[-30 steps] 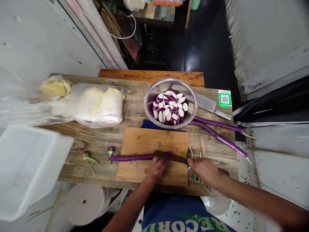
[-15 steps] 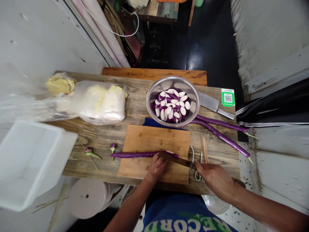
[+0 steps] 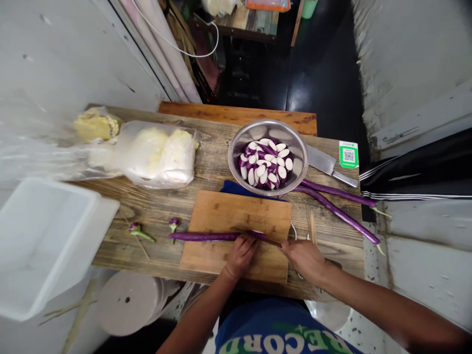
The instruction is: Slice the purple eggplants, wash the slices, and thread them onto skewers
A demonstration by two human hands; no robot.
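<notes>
A long purple eggplant [image 3: 206, 237] lies across the wooden cutting board [image 3: 236, 211], its left end past the board's edge. My left hand [image 3: 241, 255] presses it near its right end, fingers curled over it. In my right hand [image 3: 304, 258] is the handle of a knife [image 3: 271, 241], whose blade crosses the eggplant just beyond my left fingers. Behind the board stands a steel bowl [image 3: 233, 167] of slanted eggplant slices [image 3: 263, 164]. Two whole eggplants [image 3: 339, 214] lie right of the bowl. Two cut-off stem ends [image 3: 174, 224] rest left of the board.
A cleaver [image 3: 324, 162] lies behind the bowl's right side, near a green QR card [image 3: 348, 155]. Bagged cabbage [image 3: 158, 155] sits at the back left. A white plastic bin [image 3: 51, 246] stands at the left edge. Thin wooden sticks [image 3: 312, 228] lie right of the board.
My right hand has moved left with the knife, and the blade now reaches further across the eggplant. My left hand stays on the eggplant. The camera view has shifted slightly.
</notes>
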